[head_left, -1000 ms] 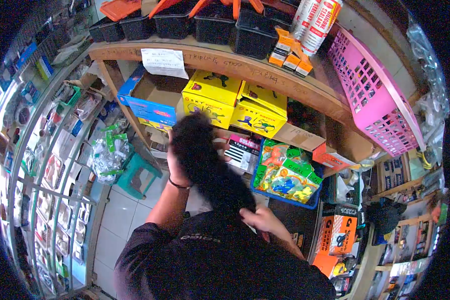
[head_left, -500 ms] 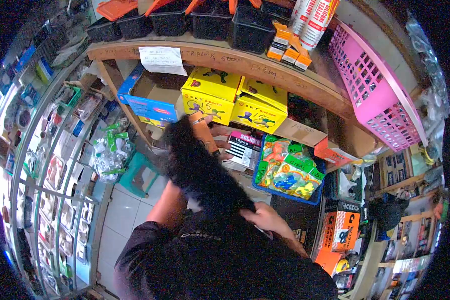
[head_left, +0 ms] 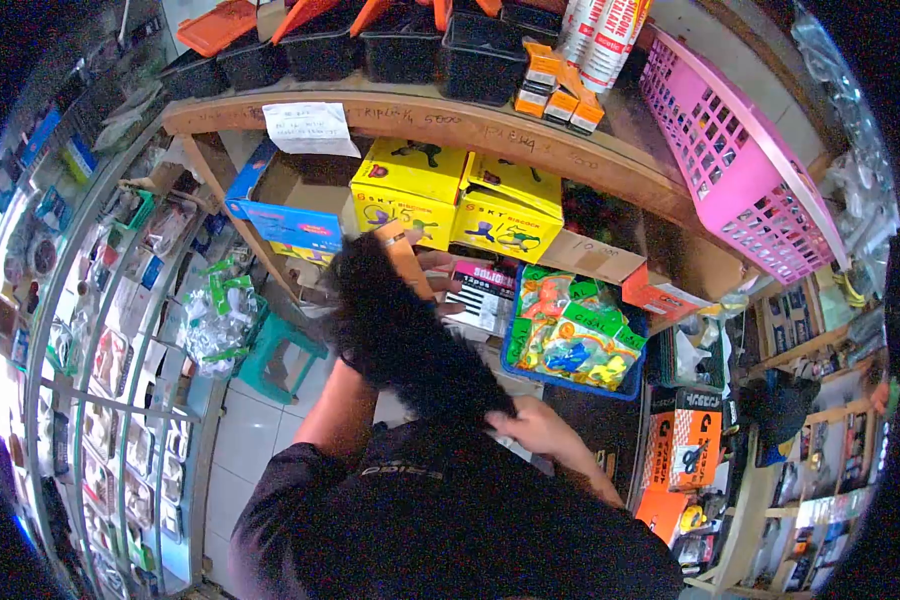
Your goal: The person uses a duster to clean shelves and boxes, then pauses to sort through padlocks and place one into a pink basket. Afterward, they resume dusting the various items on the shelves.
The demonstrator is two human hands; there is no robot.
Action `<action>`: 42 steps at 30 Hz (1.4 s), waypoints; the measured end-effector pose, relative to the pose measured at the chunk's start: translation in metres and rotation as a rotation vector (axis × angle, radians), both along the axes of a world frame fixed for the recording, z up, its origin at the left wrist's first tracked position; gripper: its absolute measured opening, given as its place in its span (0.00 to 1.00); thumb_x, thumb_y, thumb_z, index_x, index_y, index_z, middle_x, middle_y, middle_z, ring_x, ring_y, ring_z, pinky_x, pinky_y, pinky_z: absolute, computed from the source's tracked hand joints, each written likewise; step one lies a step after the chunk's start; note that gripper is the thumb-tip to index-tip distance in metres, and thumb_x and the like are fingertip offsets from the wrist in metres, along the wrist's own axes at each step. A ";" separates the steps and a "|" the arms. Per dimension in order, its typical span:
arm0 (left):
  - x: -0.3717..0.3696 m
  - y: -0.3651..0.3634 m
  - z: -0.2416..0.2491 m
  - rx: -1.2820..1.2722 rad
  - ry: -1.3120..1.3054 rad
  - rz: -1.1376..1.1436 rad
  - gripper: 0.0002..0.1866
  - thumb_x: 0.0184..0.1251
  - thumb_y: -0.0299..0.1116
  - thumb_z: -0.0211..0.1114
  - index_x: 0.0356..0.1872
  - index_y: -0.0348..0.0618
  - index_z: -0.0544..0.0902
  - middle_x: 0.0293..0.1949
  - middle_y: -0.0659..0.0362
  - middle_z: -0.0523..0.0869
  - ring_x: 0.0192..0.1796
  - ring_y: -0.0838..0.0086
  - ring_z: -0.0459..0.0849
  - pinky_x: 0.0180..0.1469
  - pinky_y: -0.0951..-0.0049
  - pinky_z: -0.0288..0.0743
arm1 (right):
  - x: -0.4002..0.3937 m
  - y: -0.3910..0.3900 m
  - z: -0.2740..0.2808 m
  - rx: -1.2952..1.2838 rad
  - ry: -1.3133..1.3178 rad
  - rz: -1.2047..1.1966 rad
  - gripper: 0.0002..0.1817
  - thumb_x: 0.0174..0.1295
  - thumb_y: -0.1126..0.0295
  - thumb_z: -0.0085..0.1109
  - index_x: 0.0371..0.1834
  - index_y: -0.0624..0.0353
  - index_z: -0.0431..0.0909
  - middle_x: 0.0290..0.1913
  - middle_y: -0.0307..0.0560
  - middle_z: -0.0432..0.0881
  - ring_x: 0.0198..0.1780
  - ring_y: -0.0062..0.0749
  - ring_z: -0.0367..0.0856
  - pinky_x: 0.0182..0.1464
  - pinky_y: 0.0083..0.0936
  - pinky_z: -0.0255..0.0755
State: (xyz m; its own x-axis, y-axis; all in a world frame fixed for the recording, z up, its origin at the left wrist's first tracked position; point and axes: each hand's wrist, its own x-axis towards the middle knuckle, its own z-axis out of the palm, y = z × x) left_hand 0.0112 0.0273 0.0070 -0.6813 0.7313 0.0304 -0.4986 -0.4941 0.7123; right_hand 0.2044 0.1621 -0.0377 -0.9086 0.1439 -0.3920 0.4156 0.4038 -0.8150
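Near yellow cartons (head_left: 510, 215), the left hand (head_left: 440, 283) holds an oblong box (head_left: 401, 258).

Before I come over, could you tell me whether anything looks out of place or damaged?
The small orange boxes beside the silicone sealant tubes look askew: they sit at differing angles rather than in a neat row. I see no clear spill or damage.

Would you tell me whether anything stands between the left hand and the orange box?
Nothing visible does: the left hand shows fingers beside the orange box, though the black fuzzy object hides much of both.
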 end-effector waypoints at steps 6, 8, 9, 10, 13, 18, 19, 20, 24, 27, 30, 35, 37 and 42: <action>-0.010 0.000 -0.014 0.265 0.177 -0.018 0.32 0.59 0.59 0.36 0.58 0.47 0.59 0.53 0.49 0.67 0.50 0.57 0.72 0.51 0.58 0.66 | -0.002 -0.005 0.017 -0.026 -0.137 0.006 0.20 0.56 0.56 0.49 0.25 0.66 0.72 0.17 0.43 0.72 0.22 0.25 0.70 0.27 0.24 0.64; 0.000 0.000 -0.004 -0.007 0.114 -0.016 0.32 0.59 0.59 0.37 0.57 0.46 0.60 0.53 0.50 0.68 0.50 0.57 0.71 0.51 0.58 0.66 | 0.002 -0.005 0.016 -0.060 0.077 -0.089 0.20 0.56 0.55 0.49 0.25 0.65 0.72 0.18 0.41 0.72 0.22 0.25 0.69 0.27 0.24 0.64; 0.004 -0.001 0.003 0.191 -0.102 0.060 0.29 0.61 0.55 0.37 0.56 0.46 0.61 0.50 0.51 0.71 0.48 0.58 0.73 0.48 0.56 0.68 | 0.001 -0.001 0.028 -0.058 -0.186 -0.147 0.18 0.56 0.56 0.50 0.26 0.65 0.73 0.19 0.39 0.73 0.23 0.25 0.68 0.28 0.24 0.64; 0.009 -0.001 0.009 0.390 -0.318 0.136 0.26 0.62 0.52 0.38 0.55 0.46 0.62 0.46 0.52 0.73 0.46 0.59 0.74 0.44 0.53 0.70 | 0.000 0.000 0.028 -0.052 -0.192 -0.142 0.18 0.56 0.56 0.50 0.26 0.65 0.73 0.19 0.39 0.73 0.23 0.25 0.68 0.28 0.24 0.64; 0.009 -0.003 0.006 0.327 -0.235 0.087 0.28 0.61 0.53 0.38 0.57 0.45 0.59 0.45 0.49 0.74 0.43 0.52 0.74 0.44 0.50 0.69 | -0.001 0.001 0.031 -0.072 0.170 0.219 0.17 0.56 0.56 0.50 0.29 0.62 0.72 0.20 0.36 0.72 0.21 0.21 0.68 0.24 0.21 0.64; 0.005 -0.004 0.008 0.726 -0.228 -0.117 0.35 0.59 0.59 0.36 0.58 0.41 0.58 0.51 0.51 0.70 0.50 0.56 0.71 0.54 0.59 0.63 | -0.004 0.010 -0.008 -0.197 -0.080 -0.117 0.19 0.55 0.54 0.50 0.33 0.62 0.73 0.21 0.39 0.74 0.23 0.26 0.70 0.27 0.25 0.66; 0.009 -0.001 0.013 0.327 -0.166 0.152 0.34 0.59 0.59 0.36 0.59 0.44 0.56 0.52 0.54 0.70 0.52 0.56 0.69 0.55 0.57 0.61 | -0.005 0.008 -0.010 -0.155 -0.076 -0.005 0.18 0.55 0.54 0.50 0.31 0.61 0.73 0.19 0.39 0.73 0.21 0.23 0.69 0.25 0.22 0.64; 0.006 0.003 -0.003 0.570 -0.157 0.095 0.33 0.59 0.58 0.37 0.60 0.46 0.56 0.52 0.52 0.70 0.51 0.56 0.71 0.54 0.54 0.62 | -0.006 0.006 -0.011 -0.114 -0.069 0.106 0.18 0.55 0.53 0.50 0.28 0.60 0.73 0.18 0.38 0.72 0.20 0.20 0.68 0.22 0.20 0.63; -0.005 -0.006 -0.008 0.466 0.001 -0.082 0.34 0.59 0.59 0.36 0.58 0.42 0.58 0.51 0.48 0.70 0.49 0.54 0.72 0.50 0.57 0.67 | -0.007 0.007 -0.010 -0.167 0.002 -0.028 0.20 0.55 0.52 0.49 0.30 0.62 0.72 0.18 0.38 0.72 0.21 0.22 0.69 0.25 0.21 0.65; 0.006 0.002 0.013 0.404 -0.282 0.167 0.34 0.59 0.60 0.35 0.57 0.42 0.59 0.50 0.47 0.70 0.49 0.53 0.71 0.50 0.56 0.67 | -0.008 0.007 -0.012 -0.219 -0.040 -0.001 0.19 0.55 0.53 0.49 0.28 0.61 0.72 0.17 0.36 0.71 0.18 0.21 0.67 0.22 0.20 0.63; -0.009 -0.006 -0.006 0.266 0.051 -0.061 0.34 0.59 0.60 0.36 0.57 0.43 0.59 0.50 0.46 0.70 0.48 0.52 0.72 0.50 0.55 0.66 | -0.011 0.006 0.015 -0.039 -0.179 0.183 0.18 0.55 0.54 0.51 0.23 0.59 0.71 0.15 0.34 0.68 0.17 0.18 0.65 0.19 0.19 0.60; -0.002 0.001 0.014 0.344 -0.211 0.171 0.31 0.60 0.58 0.37 0.56 0.45 0.62 0.50 0.53 0.72 0.52 0.53 0.69 0.55 0.54 0.60 | -0.009 0.010 -0.015 -0.221 -0.055 0.000 0.18 0.54 0.58 0.54 0.20 0.64 0.72 0.14 0.38 0.70 0.18 0.19 0.67 0.20 0.19 0.61; -0.004 -0.004 0.006 0.344 -0.029 0.023 0.30 0.60 0.55 0.39 0.57 0.45 0.60 0.49 0.51 0.71 0.50 0.53 0.70 0.51 0.52 0.64 | -0.013 0.006 0.005 0.098 0.032 0.308 0.23 0.55 0.53 0.50 0.21 0.66 0.73 0.16 0.39 0.71 0.17 0.25 0.66 0.21 0.26 0.62; 0.000 0.001 0.021 0.454 -0.354 0.087 0.33 0.59 0.60 0.36 0.58 0.46 0.58 0.50 0.48 0.71 0.49 0.55 0.72 0.48 0.53 0.67 | -0.014 0.002 0.001 -0.175 -0.136 -0.096 0.23 0.56 0.51 0.48 0.24 0.66 0.72 0.17 0.44 0.72 0.21 0.26 0.68 0.26 0.28 0.65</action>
